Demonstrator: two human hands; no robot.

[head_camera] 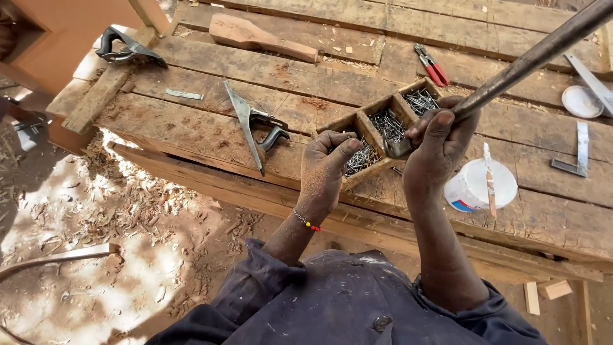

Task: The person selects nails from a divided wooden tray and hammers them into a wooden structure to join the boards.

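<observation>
Nearest, left hand (324,167) curled almost shut, fingertips pinched over the near compartment of the wooden nail tray (383,128), likely picking nails; what it grips is hidden. Right hand (439,142) closed around a dark metal hammer (530,61), handle slanting up right. Tray sits mid-worktop (191,128), rough planks. Beyond: white plastic tub (480,185), combination square (252,124), red-handled pliers (431,64), wooden mallet (258,36).

The long metal rod (536,54) is cut off by the upper right corner, and its near end is hidden inside the right hand (437,144). Part of the nail tray (383,124) is covered by the left hand (325,169). The steel square (590,80) is cropped at the right edge.
</observation>
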